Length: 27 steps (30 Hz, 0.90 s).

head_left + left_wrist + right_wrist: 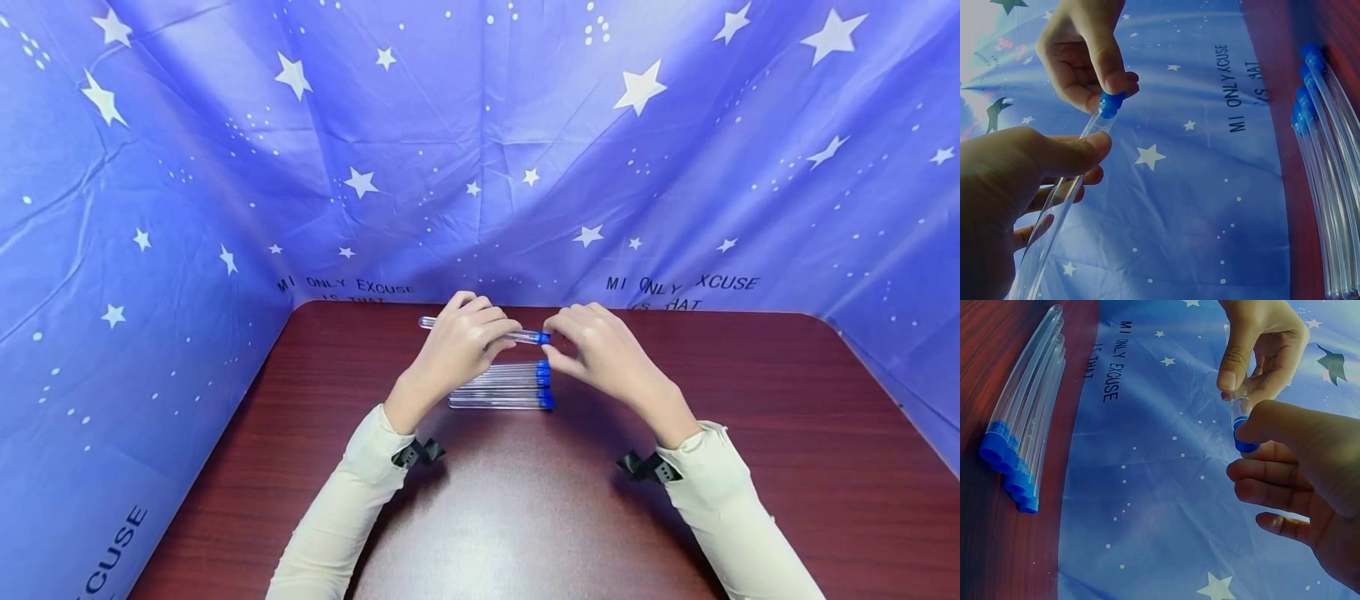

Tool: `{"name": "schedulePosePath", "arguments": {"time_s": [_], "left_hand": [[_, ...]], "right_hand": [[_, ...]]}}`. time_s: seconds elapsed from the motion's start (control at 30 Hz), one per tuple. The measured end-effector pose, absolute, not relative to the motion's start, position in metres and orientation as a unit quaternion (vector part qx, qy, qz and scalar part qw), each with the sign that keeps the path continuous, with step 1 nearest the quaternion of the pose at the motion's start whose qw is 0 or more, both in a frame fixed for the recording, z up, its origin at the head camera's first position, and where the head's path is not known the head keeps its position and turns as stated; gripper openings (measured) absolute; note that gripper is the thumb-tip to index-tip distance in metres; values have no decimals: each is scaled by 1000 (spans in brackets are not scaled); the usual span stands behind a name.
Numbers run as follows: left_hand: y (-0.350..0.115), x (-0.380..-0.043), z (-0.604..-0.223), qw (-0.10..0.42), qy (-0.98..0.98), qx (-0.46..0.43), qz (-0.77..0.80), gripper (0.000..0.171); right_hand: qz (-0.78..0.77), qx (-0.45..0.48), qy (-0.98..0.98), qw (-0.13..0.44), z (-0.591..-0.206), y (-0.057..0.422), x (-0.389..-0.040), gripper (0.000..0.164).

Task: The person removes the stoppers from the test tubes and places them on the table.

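A clear test tube [1044, 240] is held above the table between both hands, lying nearly level in the head view with its rounded end to the left. My left hand [463, 340] grips the tube's body, thumb along its side near the capped end. At that end, thumb and fingers of my right hand [603, 350] pinch the blue cap [1244, 434]. The cap sits on the tube's mouth. Below the hands, several more clear tubes [501, 392] with blue caps lie side by side on the table, caps to the right; my left hand partly covers them in the head view.
The dark red wooden table [495, 517] has rounded far corners. Behind it and at both sides hangs a blue curtain [420, 125] with white stars and printed words. Small black cameras [651, 467] are strapped at both wrists, by the pale sleeves [738, 508].
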<state>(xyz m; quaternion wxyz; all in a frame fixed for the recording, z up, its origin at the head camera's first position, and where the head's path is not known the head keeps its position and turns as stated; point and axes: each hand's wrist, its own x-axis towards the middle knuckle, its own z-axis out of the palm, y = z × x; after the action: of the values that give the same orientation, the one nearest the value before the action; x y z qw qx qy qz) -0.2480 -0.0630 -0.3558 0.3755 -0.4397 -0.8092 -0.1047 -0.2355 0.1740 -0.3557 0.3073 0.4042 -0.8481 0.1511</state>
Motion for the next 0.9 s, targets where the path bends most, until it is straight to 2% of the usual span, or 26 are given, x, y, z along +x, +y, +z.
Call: {"name": "schedulePosePath", "arguments": {"time_s": [0.37,0.9], "left_hand": [[-62,-247,-354,376,-811,-437,-97,15],[-59,-250,-354,367,-810,-446,-102,14]], "right_hand": [[149,390,-862,288,-354,176,-236,15],[147,419,-855,267,-337,186,-242,13]]}}
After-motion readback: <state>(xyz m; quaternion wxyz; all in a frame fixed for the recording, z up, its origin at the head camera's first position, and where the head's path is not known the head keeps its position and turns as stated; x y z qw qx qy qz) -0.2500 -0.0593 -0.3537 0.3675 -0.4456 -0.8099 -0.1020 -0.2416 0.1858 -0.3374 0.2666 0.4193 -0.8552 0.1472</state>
